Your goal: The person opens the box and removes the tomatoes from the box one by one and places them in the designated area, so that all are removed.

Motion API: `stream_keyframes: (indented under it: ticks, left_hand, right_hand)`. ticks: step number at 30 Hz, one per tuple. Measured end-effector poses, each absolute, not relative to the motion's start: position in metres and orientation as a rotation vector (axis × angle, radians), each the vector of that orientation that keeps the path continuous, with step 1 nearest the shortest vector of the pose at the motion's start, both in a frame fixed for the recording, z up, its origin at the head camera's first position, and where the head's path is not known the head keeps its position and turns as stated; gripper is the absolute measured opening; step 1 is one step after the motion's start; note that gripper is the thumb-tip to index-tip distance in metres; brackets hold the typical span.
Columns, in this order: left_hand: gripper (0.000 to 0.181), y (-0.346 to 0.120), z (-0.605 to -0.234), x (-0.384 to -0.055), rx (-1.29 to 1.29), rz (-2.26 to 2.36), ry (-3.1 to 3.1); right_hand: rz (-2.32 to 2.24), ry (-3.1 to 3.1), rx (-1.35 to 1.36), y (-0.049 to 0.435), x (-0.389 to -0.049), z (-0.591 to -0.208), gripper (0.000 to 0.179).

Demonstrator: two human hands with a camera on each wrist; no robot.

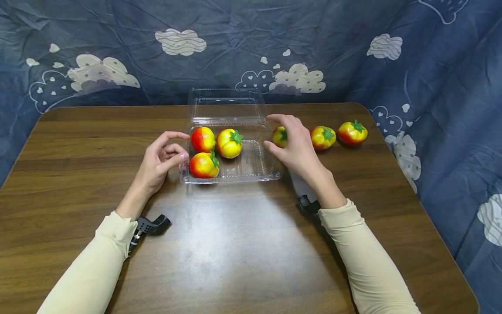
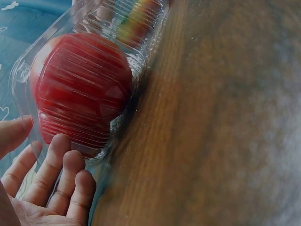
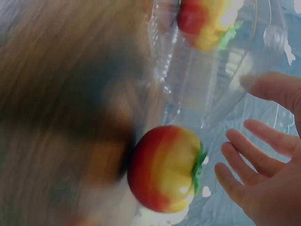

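Observation:
A clear plastic clamshell container (image 1: 251, 172) lies with its lid (image 1: 227, 107) raised at the back. Inside are three red-and-yellow toy tomatoes (image 1: 229, 144) with green tops, two along the left side and one beside them. My left hand (image 1: 157, 163) is at the container's left end, its loosely bent fingers touching the plastic near a tomato (image 2: 82, 84). Thumb and fingers of my right hand (image 1: 296, 144) are spread apart and hold nothing, near the container's right end. Partly behind that hand is another tomato (image 1: 279, 137), which the right wrist view shows on the table.
Two more toy tomatoes, one nearer (image 1: 323, 138) and one farther right (image 1: 353, 133), lie on the wooden table (image 1: 219, 253). A blue cloud-patterned cloth (image 1: 227, 43) hangs behind the table and along its right side. Dark wrist straps sit on both forearms.

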State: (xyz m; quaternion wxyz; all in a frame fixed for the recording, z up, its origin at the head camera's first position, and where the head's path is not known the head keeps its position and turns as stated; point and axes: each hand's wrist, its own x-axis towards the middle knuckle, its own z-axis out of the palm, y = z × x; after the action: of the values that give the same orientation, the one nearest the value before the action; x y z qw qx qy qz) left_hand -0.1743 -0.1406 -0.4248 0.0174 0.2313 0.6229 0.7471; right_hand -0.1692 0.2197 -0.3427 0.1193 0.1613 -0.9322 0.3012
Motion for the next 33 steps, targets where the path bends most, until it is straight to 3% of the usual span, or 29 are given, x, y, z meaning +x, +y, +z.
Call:
stream_keyframes:
  ticks: [22,33]
  left_hand:
    - [0.038,-0.142,-0.424,-0.174,0.719,2.314,1.936]
    - [0.038,-0.143,-0.425,-0.176,0.717,2.311,1.935]
  right_hand:
    - [0.841,-2.864,0.806,0.171,-0.175,-0.340,0.068]
    - [0.777,-2.929,0.822,0.156,-0.177,-0.348,0.071]
